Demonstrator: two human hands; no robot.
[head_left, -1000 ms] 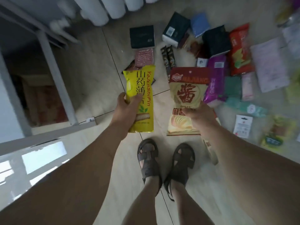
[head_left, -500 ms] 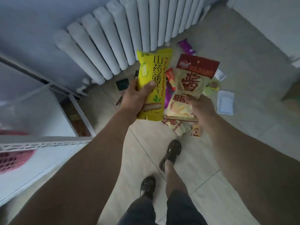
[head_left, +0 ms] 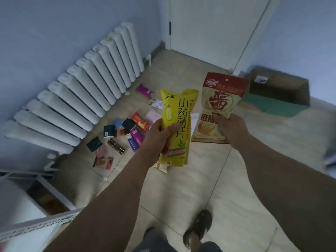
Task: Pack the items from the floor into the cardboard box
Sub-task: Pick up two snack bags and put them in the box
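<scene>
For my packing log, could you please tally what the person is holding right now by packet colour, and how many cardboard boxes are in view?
Yellow snack packet, gripped by the left hand: 1
Red-and-cream snack packet, gripped by the right hand: 1
Cardboard box, open on the floor by the door: 1
Total: 3

Dim, bluish indoor light, soft motion blur throughout, wide-angle bending at the edges, no glare.
</scene>
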